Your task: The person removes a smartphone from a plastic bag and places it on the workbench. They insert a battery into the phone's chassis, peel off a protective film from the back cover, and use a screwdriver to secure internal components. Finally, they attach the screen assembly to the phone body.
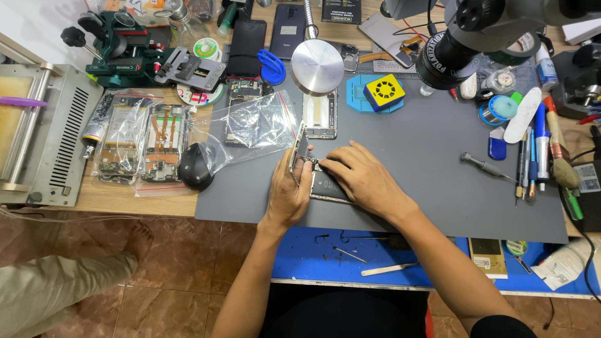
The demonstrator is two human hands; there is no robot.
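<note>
- The opened phone (325,186) lies on the grey mat (426,156) near the front edge of the worktop (156,200), between your two hands; most of its dark body is covered by them.
- Your left hand (289,194) has its grip clamped on the phone's left edge, where a thin panel (299,149) is lifted and stands tilted up from the body; whether that panel is fully free or attached at one side is hard to tell.
- Your right hand (363,178) rests over the phone's right part, fingertips (325,164) pressed together at its top end; what, if anything, they pinch is hidden.
- A clear plastic bag (260,125) lies just left of the phone, and its contents are blurred by the crumpled film.
- A second phone frame (320,114) lies behind your hands, its top partly covered by a round metal disc (317,59).
- A microscope head (457,44) is cut off at the top edge.
- A screwdriver (485,166) lies well apart to your right.
- A person's bare foot (139,241) shows on the floor at left, the body cut off.
</note>
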